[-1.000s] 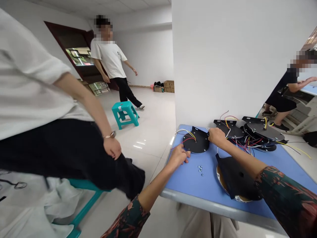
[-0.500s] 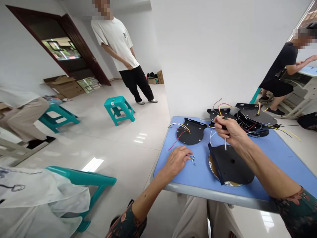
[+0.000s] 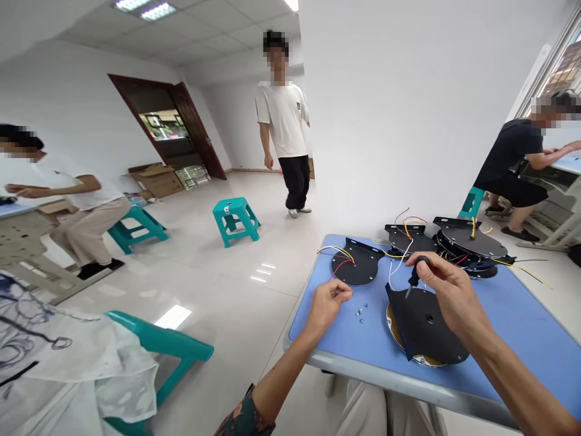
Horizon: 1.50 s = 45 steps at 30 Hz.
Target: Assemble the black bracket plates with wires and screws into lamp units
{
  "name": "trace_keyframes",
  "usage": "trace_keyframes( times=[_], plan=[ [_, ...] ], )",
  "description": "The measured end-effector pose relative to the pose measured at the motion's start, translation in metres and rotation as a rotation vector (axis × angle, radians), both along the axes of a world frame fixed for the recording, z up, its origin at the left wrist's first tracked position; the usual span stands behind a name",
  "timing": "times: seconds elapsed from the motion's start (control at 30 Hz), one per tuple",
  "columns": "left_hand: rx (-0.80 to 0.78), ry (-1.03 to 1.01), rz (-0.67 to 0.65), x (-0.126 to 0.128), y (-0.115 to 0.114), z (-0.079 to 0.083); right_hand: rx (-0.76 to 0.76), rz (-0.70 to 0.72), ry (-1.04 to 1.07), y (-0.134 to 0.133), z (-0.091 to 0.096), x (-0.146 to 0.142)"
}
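My right hand (image 3: pixel 451 290) is shut on a small black-handled screwdriver (image 3: pixel 416 271), its tip just above a black round plate (image 3: pixel 429 327). That plate lies on a gold-rimmed disc (image 3: pixel 394 327). My left hand (image 3: pixel 327 306) pinches its fingertips together close to several tiny metal screws (image 3: pixel 361 313) on the blue tabletop (image 3: pixel 521 333); anything between the fingers is hidden. Behind my left hand lies another black plate (image 3: pixel 353 264) with red and yellow wires. A third plate (image 3: pixel 405 238) and a stack of wired plates (image 3: pixel 472 242) sit at the far end.
A seated co-worker (image 3: pixel 512 163) works at another table on the right, and another (image 3: pixel 77 194) sits at the left. A person (image 3: pixel 284 121) stands by a teal stool (image 3: pixel 235 221). A white cloth (image 3: pixel 59 357) lies over a teal stool near me.
The view has swung up and left. My right hand has moved left, bringing the screwdriver tip lower over the plate. My left fingers have drawn together in a pinch.
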State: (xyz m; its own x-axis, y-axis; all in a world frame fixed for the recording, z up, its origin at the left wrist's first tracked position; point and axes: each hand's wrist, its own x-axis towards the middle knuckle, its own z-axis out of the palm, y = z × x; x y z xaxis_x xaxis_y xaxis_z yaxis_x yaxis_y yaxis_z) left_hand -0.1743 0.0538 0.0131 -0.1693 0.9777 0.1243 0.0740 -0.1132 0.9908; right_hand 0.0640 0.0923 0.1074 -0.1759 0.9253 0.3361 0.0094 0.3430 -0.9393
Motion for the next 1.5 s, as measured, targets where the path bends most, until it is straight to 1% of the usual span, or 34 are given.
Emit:
trace_keyframes(
  times=[0.1, 0.17, 0.23, 0.33, 0.43, 0.57, 0.7, 0.87, 1.0, 1.2, 1.4, 1.5],
  plan=[
    [-0.113, -0.586, -0.040, 0.005, -0.009, 0.017, 0.104, -0.013, 0.014, -0.019, -0.004, -0.005],
    [-0.155, -0.856, -0.080, 0.012, -0.017, 0.026, 0.163, -0.014, 0.076, -0.033, -0.012, -0.011],
    [-0.190, -1.027, -0.112, 0.021, -0.025, 0.032, 0.236, -0.042, 0.131, -0.047, -0.023, -0.018],
    [-0.237, -1.168, -0.115, 0.034, -0.034, 0.037, 0.298, -0.104, 0.151, -0.060, -0.038, -0.024],
    [-0.267, -1.223, -0.081, 0.041, -0.038, 0.041, 0.323, -0.146, 0.141, -0.064, -0.045, -0.023],
    [-0.286, -1.230, -0.068, 0.044, -0.041, 0.045, 0.337, -0.171, 0.149, -0.063, -0.046, -0.020],
    [-0.297, -1.251, -0.056, 0.047, -0.043, 0.046, 0.356, -0.162, 0.127, -0.064, -0.045, -0.020],
    [-0.313, -1.274, -0.024, 0.053, -0.046, 0.049, 0.344, -0.140, 0.140, -0.067, -0.048, -0.019],
    [-0.326, -1.302, -0.004, 0.056, -0.048, 0.051, 0.383, -0.156, 0.135, -0.067, -0.050, -0.018],
    [-0.317, -1.318, 0.030, 0.059, -0.048, 0.050, 0.413, -0.145, 0.136, -0.068, -0.052, -0.018],
    [-0.314, -1.312, -0.002, 0.060, -0.046, 0.046, 0.460, -0.146, 0.129, -0.069, -0.053, -0.019],
    [-0.297, -1.295, -0.001, 0.061, -0.046, 0.043, 0.529, -0.141, 0.086, -0.072, -0.050, -0.019]
  ],
)
